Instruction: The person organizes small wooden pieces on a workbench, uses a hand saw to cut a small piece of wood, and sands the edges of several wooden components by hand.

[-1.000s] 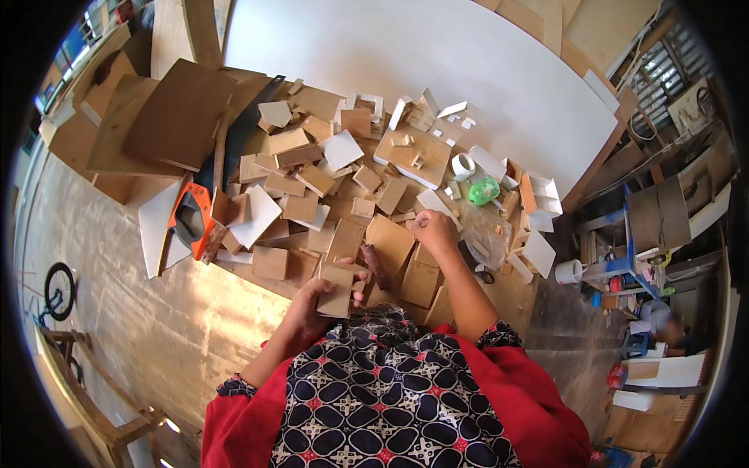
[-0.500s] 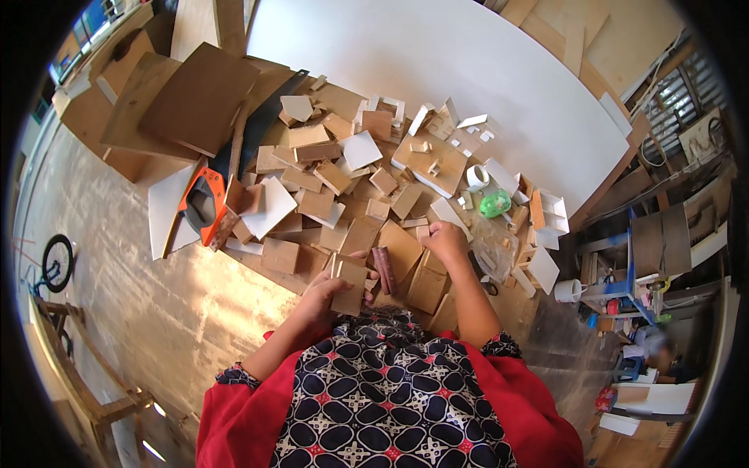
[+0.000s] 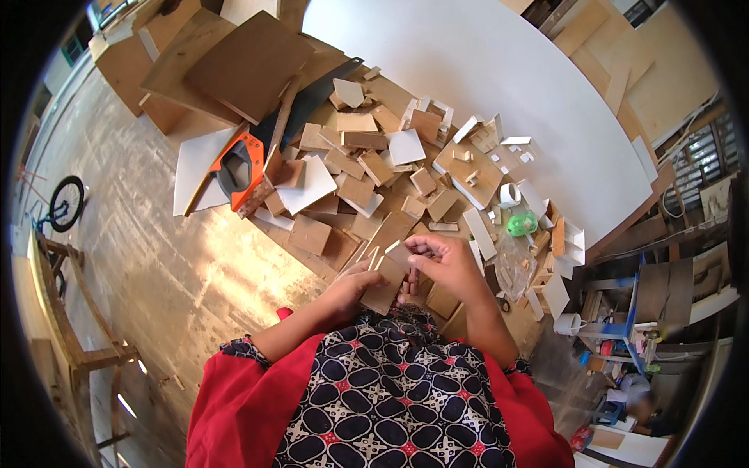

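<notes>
Beyond both my hands spreads the large white panel (image 3: 499, 86). Nearer lie scattered wooden blocks (image 3: 356, 190), ahead and to the left, with the orange-handled saw (image 3: 256, 160) farther left of them. My left hand (image 3: 349, 288) grasps a flat wooden piece (image 3: 382, 293) just in front of my body, fingers showing past its far side. My right hand (image 3: 451, 261) pinches a small pale slip (image 3: 399, 254) at that piece's upper end; I can't tell whether the two touch. I judge that a firm left grip matters most, so nothing twists, while light right fingertips let me square the slip's edges and stay clear of the meeting faces.
</notes>
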The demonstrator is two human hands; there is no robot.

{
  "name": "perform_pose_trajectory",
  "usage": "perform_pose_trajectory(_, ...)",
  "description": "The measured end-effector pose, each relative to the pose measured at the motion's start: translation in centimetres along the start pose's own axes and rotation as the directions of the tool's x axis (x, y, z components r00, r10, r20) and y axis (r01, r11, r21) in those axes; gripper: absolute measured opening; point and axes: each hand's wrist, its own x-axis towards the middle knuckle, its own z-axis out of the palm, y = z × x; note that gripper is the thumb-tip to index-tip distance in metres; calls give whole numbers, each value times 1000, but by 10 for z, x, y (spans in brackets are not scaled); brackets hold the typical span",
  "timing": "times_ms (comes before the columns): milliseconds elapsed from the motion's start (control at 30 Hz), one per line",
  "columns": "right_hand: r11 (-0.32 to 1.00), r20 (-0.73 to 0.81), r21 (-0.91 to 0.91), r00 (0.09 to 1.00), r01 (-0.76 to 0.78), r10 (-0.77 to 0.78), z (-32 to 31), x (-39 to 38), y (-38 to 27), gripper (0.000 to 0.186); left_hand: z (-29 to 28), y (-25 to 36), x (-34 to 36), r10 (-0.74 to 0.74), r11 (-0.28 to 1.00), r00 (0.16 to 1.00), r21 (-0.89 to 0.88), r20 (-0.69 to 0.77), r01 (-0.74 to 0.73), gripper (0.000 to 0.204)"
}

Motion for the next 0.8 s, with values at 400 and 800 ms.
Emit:
perform_pose_trajectory(400,973,-40,-191,989,132,-142,21,-6,-12,19,-3,3,-8,25,1000,1000,-12,5,-25,40)
perform_pose_trajectory(800,849,-81,-395,907,350,-412,28,-14,-16,21,7,6,-17,308,901,939,269,155,-340,55)
